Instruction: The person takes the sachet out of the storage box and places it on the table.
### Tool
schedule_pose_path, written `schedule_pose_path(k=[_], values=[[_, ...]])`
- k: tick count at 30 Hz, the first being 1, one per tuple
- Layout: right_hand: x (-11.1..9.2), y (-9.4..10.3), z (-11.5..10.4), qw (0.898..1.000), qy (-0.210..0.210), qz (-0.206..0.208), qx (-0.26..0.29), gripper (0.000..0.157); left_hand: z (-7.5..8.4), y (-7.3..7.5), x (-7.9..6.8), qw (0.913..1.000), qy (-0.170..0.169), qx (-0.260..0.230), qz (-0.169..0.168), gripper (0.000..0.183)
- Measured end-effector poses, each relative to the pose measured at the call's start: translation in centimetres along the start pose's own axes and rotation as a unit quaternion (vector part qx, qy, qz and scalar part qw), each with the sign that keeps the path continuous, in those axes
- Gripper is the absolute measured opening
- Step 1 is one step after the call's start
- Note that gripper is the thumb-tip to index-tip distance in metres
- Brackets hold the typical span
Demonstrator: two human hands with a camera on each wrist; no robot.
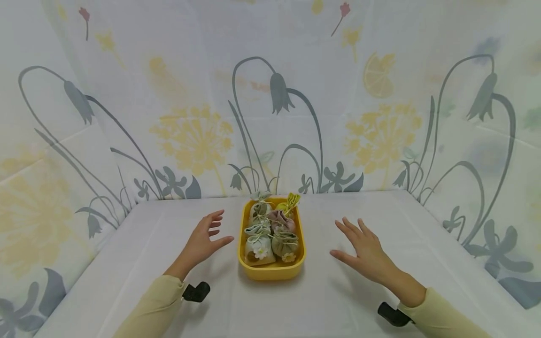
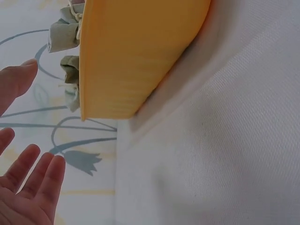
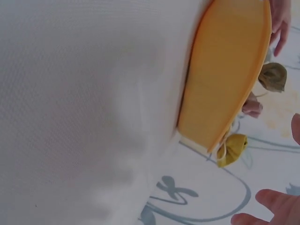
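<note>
A yellow rectangular tub (image 1: 272, 273) stands on the white-covered table with several small drawstring pouches inside. Nearest the front are a pale pouch with a white flower (image 1: 258, 248) and an olive pouch with a yellow flower (image 1: 285, 243). Behind them lie a mauve pouch (image 1: 280, 220), a grey-green pouch (image 1: 259, 211) and a bright yellow pouch (image 1: 289, 203). My left hand (image 1: 204, 240) hovers to the left of the tub, fingers spread and touching nothing. On the other side, my right hand (image 1: 364, 251) is held apart from the tub, also with fingers extended and holding nothing.
A white cloth (image 1: 177, 263) covers the table around the tub. Behind it hangs a curtain (image 1: 270, 131) printed with grey and yellow flowers, which also closes in both sides. Each wrist carries a small black camera, such as the left one (image 1: 196, 291).
</note>
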State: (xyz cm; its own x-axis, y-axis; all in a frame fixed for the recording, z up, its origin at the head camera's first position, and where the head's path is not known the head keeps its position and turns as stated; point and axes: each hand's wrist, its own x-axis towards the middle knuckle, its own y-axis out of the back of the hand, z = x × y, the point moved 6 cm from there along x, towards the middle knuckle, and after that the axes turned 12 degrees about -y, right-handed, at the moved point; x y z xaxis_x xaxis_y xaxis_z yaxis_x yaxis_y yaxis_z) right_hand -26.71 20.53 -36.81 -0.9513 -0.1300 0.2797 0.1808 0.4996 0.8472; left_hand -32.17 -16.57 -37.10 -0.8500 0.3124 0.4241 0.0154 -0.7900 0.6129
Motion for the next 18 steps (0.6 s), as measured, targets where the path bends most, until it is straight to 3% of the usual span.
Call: schedule_pose_path(k=[18], values=[[0.7, -1.2, -2.4, 0.997, -0.007, -0.028, 0.068, 0.076, -0.7, -2.7, 0.7, 0.9906, 0.106, -0.079, -0.033, 0.072]])
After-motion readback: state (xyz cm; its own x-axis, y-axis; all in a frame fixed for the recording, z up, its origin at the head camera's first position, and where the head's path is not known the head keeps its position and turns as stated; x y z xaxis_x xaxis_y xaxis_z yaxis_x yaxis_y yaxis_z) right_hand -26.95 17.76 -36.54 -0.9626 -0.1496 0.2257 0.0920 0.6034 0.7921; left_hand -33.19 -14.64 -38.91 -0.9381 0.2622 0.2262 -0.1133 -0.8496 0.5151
